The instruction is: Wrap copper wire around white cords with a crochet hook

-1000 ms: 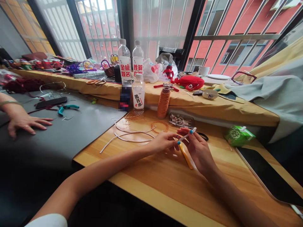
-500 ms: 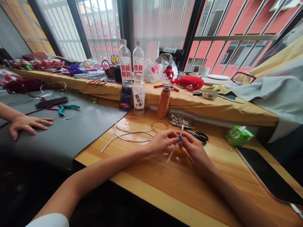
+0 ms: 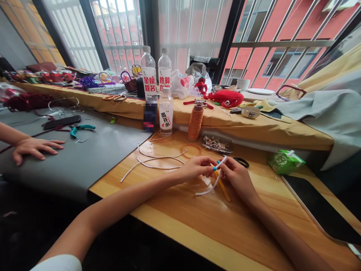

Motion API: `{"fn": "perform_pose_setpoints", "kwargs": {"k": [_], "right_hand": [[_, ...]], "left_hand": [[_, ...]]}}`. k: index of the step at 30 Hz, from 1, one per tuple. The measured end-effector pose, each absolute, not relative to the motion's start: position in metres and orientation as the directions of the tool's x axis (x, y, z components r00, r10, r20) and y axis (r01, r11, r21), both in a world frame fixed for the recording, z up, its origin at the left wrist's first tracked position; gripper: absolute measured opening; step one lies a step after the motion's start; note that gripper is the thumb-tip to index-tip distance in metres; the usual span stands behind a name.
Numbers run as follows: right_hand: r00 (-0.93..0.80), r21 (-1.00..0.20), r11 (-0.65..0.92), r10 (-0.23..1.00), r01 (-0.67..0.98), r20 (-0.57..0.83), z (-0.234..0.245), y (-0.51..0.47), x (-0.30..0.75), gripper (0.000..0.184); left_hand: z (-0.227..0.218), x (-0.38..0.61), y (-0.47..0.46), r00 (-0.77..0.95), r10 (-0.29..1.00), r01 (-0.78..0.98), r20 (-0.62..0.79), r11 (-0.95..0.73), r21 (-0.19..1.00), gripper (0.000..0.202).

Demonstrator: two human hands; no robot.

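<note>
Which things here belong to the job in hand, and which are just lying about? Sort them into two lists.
Probably in the job:
white strip, held by the left hand and right hand
perhaps the loose white cords

Seemingly just lying about:
green carton
dark flat device
teal pliers

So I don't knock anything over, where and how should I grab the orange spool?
Probably best around the middle of the spool, coming from the near side: it stands on end, tall and narrow, with the small bottle to its left, the tray to its right and the draped ledge behind.
</note>
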State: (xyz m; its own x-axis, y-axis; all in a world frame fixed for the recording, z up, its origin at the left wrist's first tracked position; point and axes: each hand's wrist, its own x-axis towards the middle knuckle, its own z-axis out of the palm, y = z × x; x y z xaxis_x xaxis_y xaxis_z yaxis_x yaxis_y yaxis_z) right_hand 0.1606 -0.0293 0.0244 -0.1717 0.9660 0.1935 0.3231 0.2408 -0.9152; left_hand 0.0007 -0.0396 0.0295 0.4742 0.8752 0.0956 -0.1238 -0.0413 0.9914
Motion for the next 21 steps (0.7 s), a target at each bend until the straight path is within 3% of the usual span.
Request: {"fn": "perform_pose_setpoints", "kwargs": {"k": [3,8,11,17,21], "right_hand": [[-0.150,-0.912,0.229,0.971,0.339,0.188,0.023,-0.026,0.165,0.026],[-0.142,-0.998,0.038,0.989,-0.047,0.045,0.026,-0.022,0.167,0.033],[-0.159,-0.987,-0.021,0.987,-0.160,0.005,0.029,-0.021,0.167,0.029],[-0.202,-0.969,-0.100,0.978,-0.224,-0.054,0.031,-0.018,0.170,0.017],[-0.196,-0.975,-0.060,0.980,-0.215,-0.017,0.029,-0.014,0.175,0.014]], "left_hand": [[0.027,0.002,-0.040,0.552,0.831,-0.145,0.072,0.010,0.989,0.015],[0.028,0.000,-0.039,0.567,0.821,-0.112,0.066,-0.002,0.994,0.020],[0.032,-0.002,-0.039,0.532,0.844,-0.090,0.070,-0.026,0.996,0.027],[0.034,-0.004,-0.036,0.427,0.902,-0.111,0.063,-0.017,0.994,0.034],[0.028,-0.007,-0.030,0.372,0.926,-0.081,0.059,-0.031,0.996,0.035]]}}
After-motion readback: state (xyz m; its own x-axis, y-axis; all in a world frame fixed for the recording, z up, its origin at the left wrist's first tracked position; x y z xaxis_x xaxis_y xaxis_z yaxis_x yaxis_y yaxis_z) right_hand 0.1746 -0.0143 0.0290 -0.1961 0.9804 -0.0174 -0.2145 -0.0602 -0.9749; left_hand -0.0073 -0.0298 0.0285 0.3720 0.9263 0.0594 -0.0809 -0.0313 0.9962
